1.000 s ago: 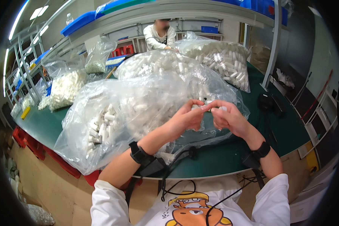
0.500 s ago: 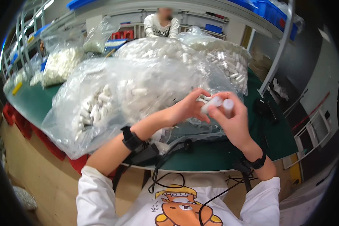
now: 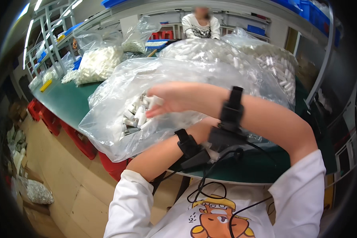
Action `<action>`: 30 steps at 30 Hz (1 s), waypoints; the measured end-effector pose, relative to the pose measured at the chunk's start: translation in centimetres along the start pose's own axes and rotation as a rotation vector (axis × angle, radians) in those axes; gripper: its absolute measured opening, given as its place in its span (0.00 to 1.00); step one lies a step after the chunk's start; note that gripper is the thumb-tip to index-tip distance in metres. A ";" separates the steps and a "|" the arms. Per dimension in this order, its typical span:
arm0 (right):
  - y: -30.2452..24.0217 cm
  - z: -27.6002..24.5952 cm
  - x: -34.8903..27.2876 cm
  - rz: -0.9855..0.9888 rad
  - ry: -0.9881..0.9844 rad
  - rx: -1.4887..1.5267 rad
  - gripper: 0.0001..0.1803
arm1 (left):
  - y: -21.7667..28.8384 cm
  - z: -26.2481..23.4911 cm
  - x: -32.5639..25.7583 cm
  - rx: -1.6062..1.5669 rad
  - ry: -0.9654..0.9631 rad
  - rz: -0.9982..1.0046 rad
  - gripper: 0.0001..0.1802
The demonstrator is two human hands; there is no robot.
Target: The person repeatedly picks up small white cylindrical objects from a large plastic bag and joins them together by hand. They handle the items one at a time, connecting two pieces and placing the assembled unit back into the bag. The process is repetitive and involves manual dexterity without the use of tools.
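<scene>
The right hand point(image 3: 167, 97), blurred, is spread beside and over white tubes point(image 3: 138, 112) heaped in 1 clear plastic bag point(image 3: 103, 123) on the green tabletop point(image 3: 63, 102). The left hand hides behind the right forearm point(image 3: 271, 113); I cannot tell its grip.

red stools point(image 3: 78, 139) beside a green table point(image 3: 65, 104), blue bin point(image 3: 314, 16) overhead

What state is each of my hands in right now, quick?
Left hand: hidden behind the right forearm; cannot be told.
Right hand: blurred, at a white cylinder; grip cannot be told.
</scene>
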State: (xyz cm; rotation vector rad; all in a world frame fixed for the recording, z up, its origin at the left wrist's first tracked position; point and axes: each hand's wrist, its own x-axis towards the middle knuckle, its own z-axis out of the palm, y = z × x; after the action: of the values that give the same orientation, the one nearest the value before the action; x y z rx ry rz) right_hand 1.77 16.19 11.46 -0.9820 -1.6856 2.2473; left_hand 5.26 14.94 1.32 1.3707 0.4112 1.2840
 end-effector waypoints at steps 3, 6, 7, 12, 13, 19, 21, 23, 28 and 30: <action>-0.4 -0.5 1.9 -0.209 -0.095 -0.177 0.28 | -0.7 -1.5 0.1 0.233 0.039 -0.002 0.17; -0.8 -3.3 -0.6 -0.261 -0.108 -0.291 0.25 | -1.0 -2.2 2.3 0.788 -0.004 -0.028 0.19; -0.9 -4.4 -2.2 -0.254 -0.115 -0.247 0.24 | -0.4 -1.7 3.3 1.245 -0.081 -0.055 0.21; -2.1 -11.2 -12.8 -0.203 -0.196 -0.645 0.13 | 0.4 -2.1 4.4 1.670 -0.144 0.019 0.27; -2.4 -13.5 -14.4 -0.096 -0.248 -0.810 0.13 | 0.8 -1.5 4.8 1.713 -0.185 -0.146 0.26; 5.3 -23.6 -12.4 -0.255 0.192 -1.356 0.20 | 1.4 -1.7 5.5 1.881 -0.303 -0.470 0.18; 6.5 -24.6 -10.9 -0.419 0.287 -1.433 0.22 | 2.2 -0.5 6.4 1.863 -0.333 -0.567 0.15; 6.9 -24.5 -8.8 -0.384 0.343 -1.507 0.22 | 2.1 -1.1 6.1 1.806 -0.270 -0.503 0.14; 9.3 -25.4 -5.0 -0.406 0.569 -1.677 0.18 | 2.1 -0.7 5.9 1.627 -0.083 -0.430 0.14; 8.0 -24.2 -6.5 -0.287 0.468 -1.496 0.19 | 1.5 -1.3 5.4 1.568 -0.018 -0.325 0.15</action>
State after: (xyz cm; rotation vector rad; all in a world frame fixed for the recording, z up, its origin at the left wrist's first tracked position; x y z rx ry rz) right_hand 23.00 29.39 3.29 -1.1271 -2.8120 0.2052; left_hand 5.42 19.64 4.63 2.3729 1.7686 0.5114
